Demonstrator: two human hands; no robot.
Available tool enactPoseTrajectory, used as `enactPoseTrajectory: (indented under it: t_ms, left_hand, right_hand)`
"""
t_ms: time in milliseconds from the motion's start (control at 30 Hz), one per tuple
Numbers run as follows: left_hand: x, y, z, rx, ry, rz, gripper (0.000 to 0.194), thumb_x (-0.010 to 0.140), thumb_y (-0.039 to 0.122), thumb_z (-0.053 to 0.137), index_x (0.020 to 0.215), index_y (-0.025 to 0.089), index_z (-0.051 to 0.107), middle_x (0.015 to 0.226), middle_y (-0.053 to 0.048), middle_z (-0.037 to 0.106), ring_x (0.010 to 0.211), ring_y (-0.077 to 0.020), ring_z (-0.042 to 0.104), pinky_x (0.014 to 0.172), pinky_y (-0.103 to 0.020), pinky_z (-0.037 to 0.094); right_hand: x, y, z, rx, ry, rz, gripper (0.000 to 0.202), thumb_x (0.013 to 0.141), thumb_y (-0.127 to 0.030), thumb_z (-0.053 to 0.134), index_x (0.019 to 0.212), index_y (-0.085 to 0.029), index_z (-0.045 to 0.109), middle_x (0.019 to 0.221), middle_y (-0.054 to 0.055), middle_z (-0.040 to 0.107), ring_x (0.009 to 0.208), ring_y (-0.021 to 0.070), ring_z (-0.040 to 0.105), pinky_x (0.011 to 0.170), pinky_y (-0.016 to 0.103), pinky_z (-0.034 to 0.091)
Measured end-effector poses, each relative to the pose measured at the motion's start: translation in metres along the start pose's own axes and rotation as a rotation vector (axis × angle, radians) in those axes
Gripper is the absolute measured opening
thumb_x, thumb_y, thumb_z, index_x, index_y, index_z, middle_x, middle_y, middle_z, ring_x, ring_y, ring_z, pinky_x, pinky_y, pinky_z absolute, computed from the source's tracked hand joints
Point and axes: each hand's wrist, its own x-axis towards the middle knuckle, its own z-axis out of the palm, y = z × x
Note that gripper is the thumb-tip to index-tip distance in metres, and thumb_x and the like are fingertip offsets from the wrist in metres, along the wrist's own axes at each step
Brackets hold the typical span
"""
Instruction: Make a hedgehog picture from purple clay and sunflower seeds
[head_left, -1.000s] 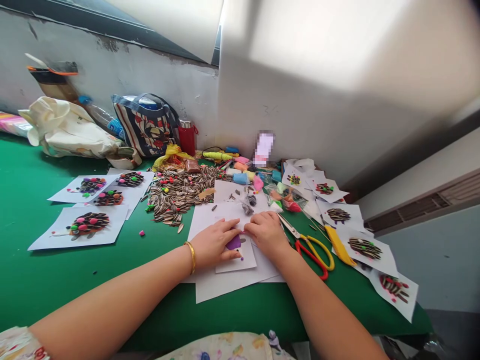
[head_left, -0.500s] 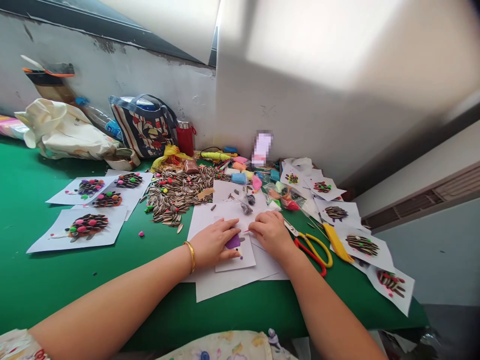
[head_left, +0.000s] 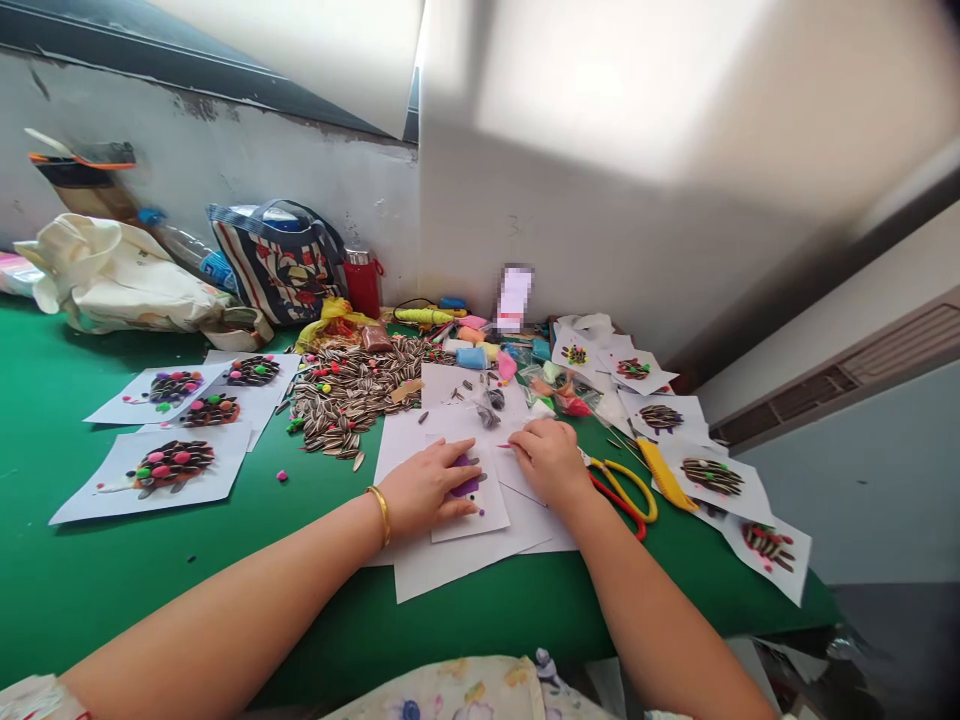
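Observation:
My left hand (head_left: 431, 485) lies with its fingers spread on a small white card (head_left: 491, 512), partly covering a purple clay shape (head_left: 466, 484). Small dark and purple dots show on the card near my thumb. Just to the right, my right hand (head_left: 547, 458) is closed around a thin pink tool (head_left: 508, 446), its tip pointing left over the white paper. Under the card are larger white sheets (head_left: 427, 578). A small bag of dark clay (head_left: 489, 410) lies beyond my hands.
Sunflower seeds (head_left: 349, 395) are heaped at the back left. Finished seed pictures lie left (head_left: 225, 490) and right (head_left: 757, 490). Scissors (head_left: 630, 495) and a yellow cutter (head_left: 664, 475) sit right of my right hand. Bags and a red bottle (head_left: 363, 285) stand along the wall.
My right hand has moved slightly right, away from the card, with the pink tool in it. My left hand stays on the card. The camera view has shifted a little.

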Motion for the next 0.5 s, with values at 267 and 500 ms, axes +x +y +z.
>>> enactPoseTrajectory:
  t_ms: [267, 500]
  left_hand:
    - [-0.003, -0.002, -0.005, -0.029, 0.032, -0.023, 0.072, 0.080, 0.054, 0.067, 0.141, 0.023, 0.044, 0.150, -0.016, 0.040, 0.135, -0.0319, 0.042, 0.116, -0.055, 0.028]
    - [-0.009, 0.005, -0.003, 0.013, 0.052, 0.028, 0.070, 0.071, 0.066, 0.069, 0.126, 0.024, 0.057, 0.137, -0.015, 0.050, 0.128, -0.0342, 0.046, 0.115, -0.060, 0.021]
  right_hand:
    - [-0.002, 0.000, 0.005, -0.025, 0.071, 0.068, 0.025, 0.088, -0.012, 0.054, 0.103, -0.023, 0.070, 0.103, 0.007, 0.068, 0.099, 0.0213, 0.054, 0.092, 0.038, 0.027]
    - [-0.015, -0.011, 0.005, 0.028, 0.049, 0.053, 0.022, 0.090, -0.018, 0.056, 0.108, -0.022, 0.068, 0.102, 0.007, 0.065, 0.098, 0.0214, 0.054, 0.088, 0.034, 0.036]
